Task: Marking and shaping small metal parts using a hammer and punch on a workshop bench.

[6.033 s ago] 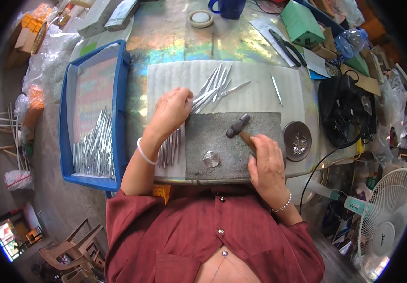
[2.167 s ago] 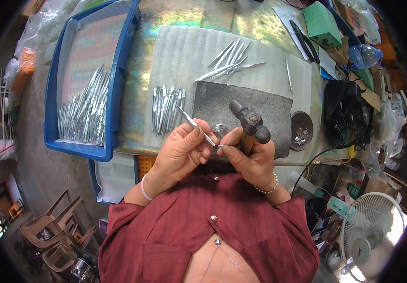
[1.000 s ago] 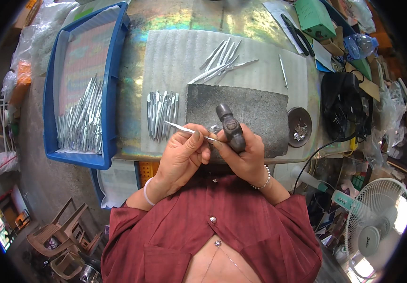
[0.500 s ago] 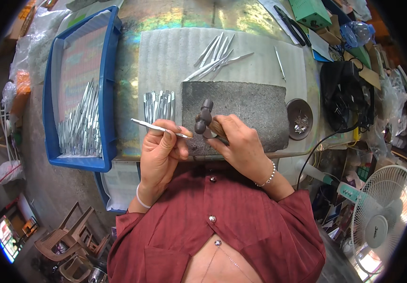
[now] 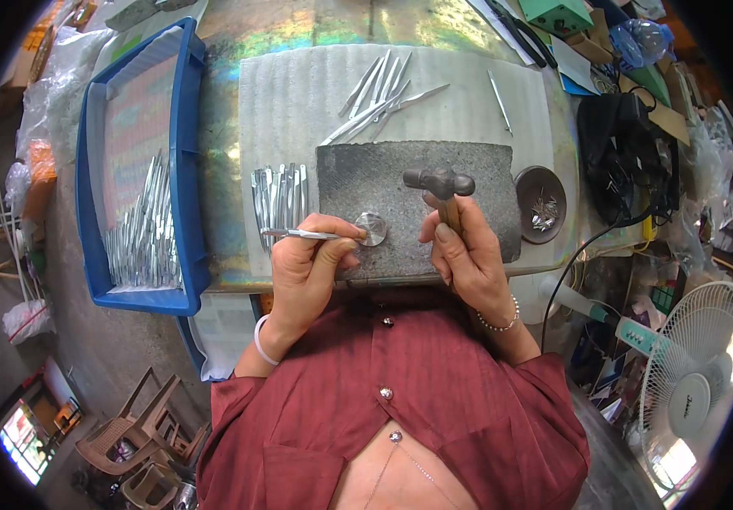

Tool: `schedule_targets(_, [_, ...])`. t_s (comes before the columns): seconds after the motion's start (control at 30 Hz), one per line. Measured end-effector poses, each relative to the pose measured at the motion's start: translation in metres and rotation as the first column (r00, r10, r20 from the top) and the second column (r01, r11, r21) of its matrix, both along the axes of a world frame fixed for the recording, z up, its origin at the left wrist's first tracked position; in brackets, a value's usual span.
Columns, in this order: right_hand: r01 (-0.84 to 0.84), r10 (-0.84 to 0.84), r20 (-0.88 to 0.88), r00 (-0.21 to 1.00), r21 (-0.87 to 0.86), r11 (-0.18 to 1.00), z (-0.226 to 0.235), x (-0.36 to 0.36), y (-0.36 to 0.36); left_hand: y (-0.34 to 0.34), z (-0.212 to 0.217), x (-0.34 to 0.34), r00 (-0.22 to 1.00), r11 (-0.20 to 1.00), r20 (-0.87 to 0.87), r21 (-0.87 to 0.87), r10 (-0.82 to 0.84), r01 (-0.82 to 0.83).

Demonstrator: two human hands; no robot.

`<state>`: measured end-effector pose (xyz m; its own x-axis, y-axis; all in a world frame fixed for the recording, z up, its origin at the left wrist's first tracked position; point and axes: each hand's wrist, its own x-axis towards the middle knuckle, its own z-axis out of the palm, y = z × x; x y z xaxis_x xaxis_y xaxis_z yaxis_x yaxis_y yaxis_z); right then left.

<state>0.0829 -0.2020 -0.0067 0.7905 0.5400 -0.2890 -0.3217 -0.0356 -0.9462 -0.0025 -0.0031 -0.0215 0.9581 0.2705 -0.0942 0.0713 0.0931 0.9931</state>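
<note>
Floor [image 5: 120,340]: grey, brown chair [image 5: 116,444] low in view.
Tray [image 5: 186,170]: blue, slim metal pieces [image 5: 149,234] heaped inside.
Left hand [image 5: 302,276]: pinches metal tool [image 5: 294,233] just left of disc [image 5: 372,228]; long axis nearly level, visible end pointing left.
Slab [image 5: 349,183]: grey, rough, on foam sheet [image 5: 298,93] over table [image 5: 222,127].
Right hand [image 5: 472,268]: closed round hammer [image 5: 441,181] handle, head crosswise over slab.
Bowl [image 5: 529,180]: dark, small pins [image 5: 543,212] inside.
Fan [image 5: 693,365]: white, far right.
</note>
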Motion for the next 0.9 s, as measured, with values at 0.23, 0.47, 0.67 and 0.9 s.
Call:
schedule_targets(0.23, [-0.038, 0.043, 0.179, 0.983, -0.032, 0.999, -0.008, 0.001, -0.001, -0.002, 0.002, 0.001, 0.999, 0.998, -0.015, 0.062, -0.034, 0.035])
schedule_targets(0.47, [-0.065, 0.088, 0.295, 0.952, -0.088, 0.994, -0.015, 0.0, 0.0, -0.004, 0.004, 0.003, 1.0, 0.991, 0.0, 0.129, -0.031, 0.031])
schedule_targets(0.67, [-0.053, 0.087, 0.314, 0.946, -0.117, 0.992, -0.009, 0.001, 0.001, -0.003, 0.008, 0.005, 0.999, 0.987, -0.021, 0.154, -0.045, 0.048])
schedule_targets(0.9, [-0.025, 0.069, 0.354, 0.933, -0.125, 0.992, -0.009, 0.001, 0.002, -0.002, 0.008, 0.008, 0.999, 0.969, 0.024, 0.244, -0.04, 0.033])
